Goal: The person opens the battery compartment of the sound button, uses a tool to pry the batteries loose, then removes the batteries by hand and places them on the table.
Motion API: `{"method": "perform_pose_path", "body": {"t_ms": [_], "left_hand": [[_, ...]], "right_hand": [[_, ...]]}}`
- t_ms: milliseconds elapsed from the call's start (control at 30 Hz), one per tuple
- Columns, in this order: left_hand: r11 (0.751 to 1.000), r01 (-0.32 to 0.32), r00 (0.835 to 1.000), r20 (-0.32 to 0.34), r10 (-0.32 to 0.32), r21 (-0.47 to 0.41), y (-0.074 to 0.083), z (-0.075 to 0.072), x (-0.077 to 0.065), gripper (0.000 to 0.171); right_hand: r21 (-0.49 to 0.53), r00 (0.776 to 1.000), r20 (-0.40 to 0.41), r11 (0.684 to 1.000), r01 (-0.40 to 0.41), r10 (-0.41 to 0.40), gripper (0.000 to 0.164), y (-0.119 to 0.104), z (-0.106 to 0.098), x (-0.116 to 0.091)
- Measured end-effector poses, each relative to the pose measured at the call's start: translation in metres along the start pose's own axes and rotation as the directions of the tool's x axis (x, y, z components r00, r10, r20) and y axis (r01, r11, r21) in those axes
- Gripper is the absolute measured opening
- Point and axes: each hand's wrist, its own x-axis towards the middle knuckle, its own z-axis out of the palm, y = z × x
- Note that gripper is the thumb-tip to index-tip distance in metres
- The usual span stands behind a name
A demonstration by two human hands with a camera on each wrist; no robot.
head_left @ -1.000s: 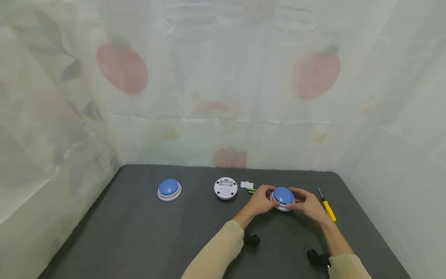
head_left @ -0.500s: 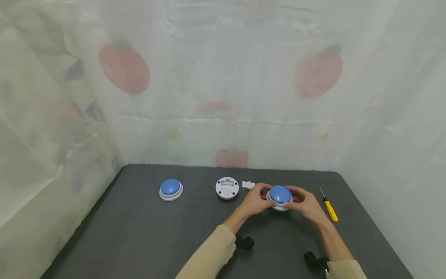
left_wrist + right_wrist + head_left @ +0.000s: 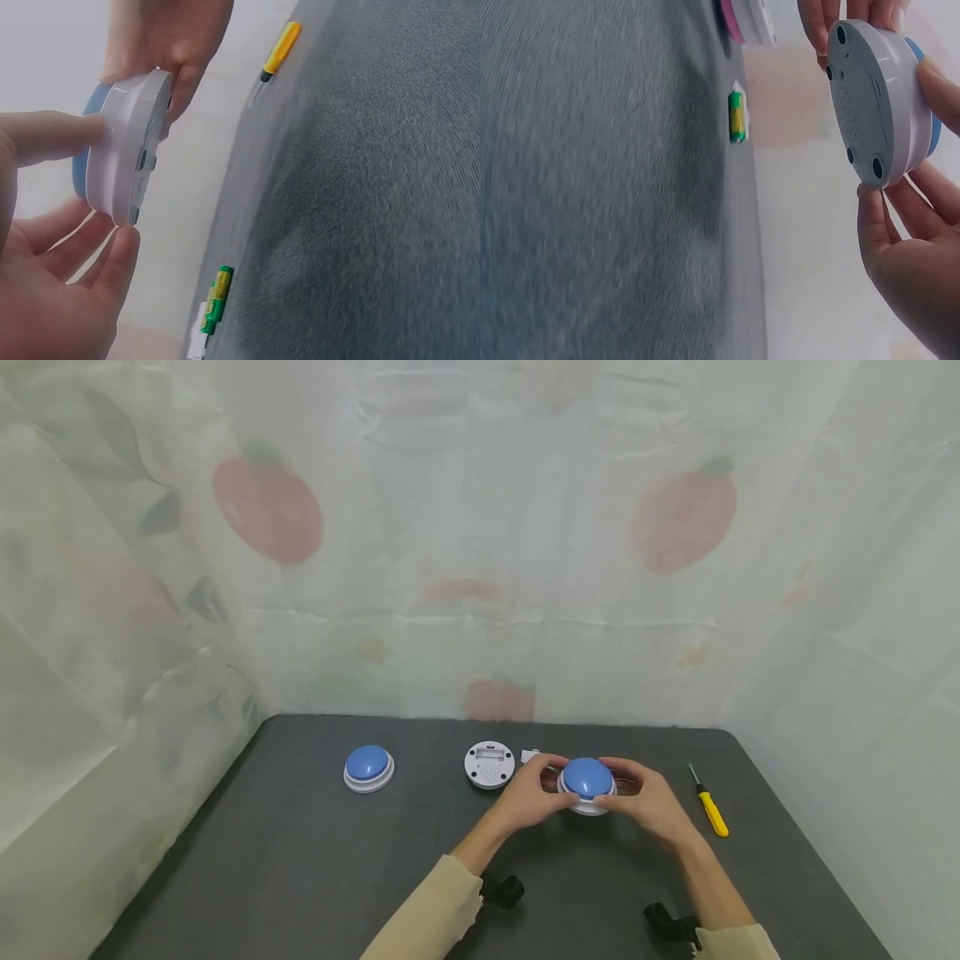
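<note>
Both hands hold a round push button (image 3: 587, 778) with a blue dome and a white base, raised off the dark table. My left hand (image 3: 528, 795) grips its left side, thumb in front and fingers behind. On the opposite side, my right hand (image 3: 648, 797) grips it likewise. Seen in the right wrist view, the white underside of the push button (image 3: 862, 105) has several dark round feet and a patch of small speaker holes. The left wrist view shows the push button (image 3: 124, 150) nearly edge-on, its blue top facing left.
Another blue push button (image 3: 367, 764) stands at the left. An upturned one (image 3: 489, 765) shows its battery slot. Beside it lie a small white piece (image 3: 529, 755) and green batteries (image 3: 217, 296). A yellow-handled screwdriver (image 3: 712, 806) lies right of my hands, on the dark table (image 3: 300, 868).
Both hands have carried the push button a little to the left, keeping their grip. My left hand now covers more of the small white piece and hides the batteries in the head view.
</note>
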Motion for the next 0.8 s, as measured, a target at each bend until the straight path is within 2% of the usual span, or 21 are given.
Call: {"method": "perform_pose_path", "body": {"t_ms": [433,800], "left_hand": [[0.999,-0.01,1.0,-0.013,0.01,0.043,0.011,-0.026,-0.026,0.054],[0.998,-0.043,0.999,-0.023,0.044,0.048,0.012,-0.046,-0.046,0.053]], "right_hand": [[0.01,0.999,0.02,1.0,0.025,-0.025,0.062,-0.018,0.023,0.0],[0.033,0.998,0.047,0.999,0.042,-0.044,0.059,-0.031,0.042,0.0]]}}
